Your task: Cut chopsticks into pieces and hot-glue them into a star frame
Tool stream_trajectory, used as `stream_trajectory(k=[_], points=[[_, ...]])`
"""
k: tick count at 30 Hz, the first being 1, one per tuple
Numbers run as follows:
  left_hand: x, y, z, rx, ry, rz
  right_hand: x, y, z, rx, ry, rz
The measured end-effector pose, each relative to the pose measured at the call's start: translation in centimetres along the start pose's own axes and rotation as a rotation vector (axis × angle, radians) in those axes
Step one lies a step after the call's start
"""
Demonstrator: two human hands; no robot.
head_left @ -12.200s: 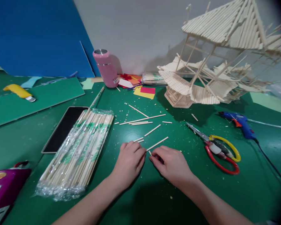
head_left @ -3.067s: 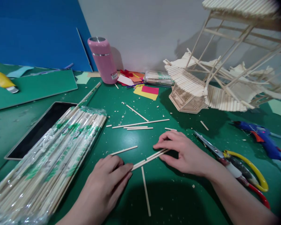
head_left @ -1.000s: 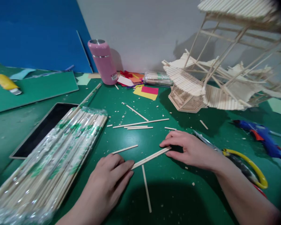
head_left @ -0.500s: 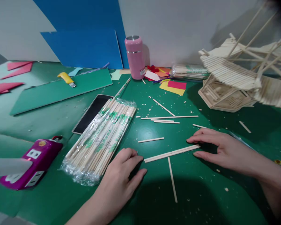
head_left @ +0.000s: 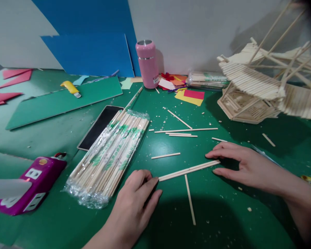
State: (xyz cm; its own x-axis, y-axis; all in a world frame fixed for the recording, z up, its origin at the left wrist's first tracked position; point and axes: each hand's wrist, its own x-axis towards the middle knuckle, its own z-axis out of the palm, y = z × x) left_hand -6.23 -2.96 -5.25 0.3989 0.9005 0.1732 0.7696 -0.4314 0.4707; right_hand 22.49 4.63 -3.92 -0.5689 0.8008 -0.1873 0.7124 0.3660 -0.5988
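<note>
Two thin wooden sticks (head_left: pixel 189 170) lie side by side on the green tabletop between my hands, slanting up to the right. My left hand (head_left: pixel 138 197) rests at their left end, a fingertip at or against the tips, thumb held apart. At the other end, my right hand (head_left: pixel 238 162) has thumb and fingers spread to either side of the tips, without pinching them. Just below the pair, a single short stick (head_left: pixel 190 200) points toward me. Another short stick (head_left: pixel 166 156) lies above them, and several more sticks (head_left: pixel 186 130) are farther back.
Left of my left hand lies a plastic-wrapped pack of chopsticks (head_left: pixel 111 155), partly over a phone (head_left: pixel 98 128). A purple power strip (head_left: pixel 38 180) sits at far left. Behind stand a pink bottle (head_left: pixel 147 65) and, at right, a stick-built model (head_left: pixel 251 76). A yellow cutter (head_left: pixel 70 88) rests on green board.
My left hand has shifted slightly, its index finger now reaching the sticks' left end. My right hand stays about the same. The whole view has moved a little.
</note>
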Motion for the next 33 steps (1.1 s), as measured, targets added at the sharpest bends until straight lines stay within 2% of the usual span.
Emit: stream_trajectory(k=[21,28,31,33], points=[[-0.2,0.1,0.0,0.008,0.022,-0.020,0.0,-0.2,-0.2,0.030,0.001,-0.010],[-0.1,-0.3,-0.1,0.151,0.085,0.015,0.0,-0.9,-0.9,0.047,0.009,-0.007],[0.1,-0.1,-0.5,0.212,0.088,0.081,-0.3,-0.9,-1.4,0.113,0.076,-0.006],[0.6,0.2,-0.7,0.239,0.101,0.145,-0.5,-0.9,-1.9,0.142,0.220,0.009]])
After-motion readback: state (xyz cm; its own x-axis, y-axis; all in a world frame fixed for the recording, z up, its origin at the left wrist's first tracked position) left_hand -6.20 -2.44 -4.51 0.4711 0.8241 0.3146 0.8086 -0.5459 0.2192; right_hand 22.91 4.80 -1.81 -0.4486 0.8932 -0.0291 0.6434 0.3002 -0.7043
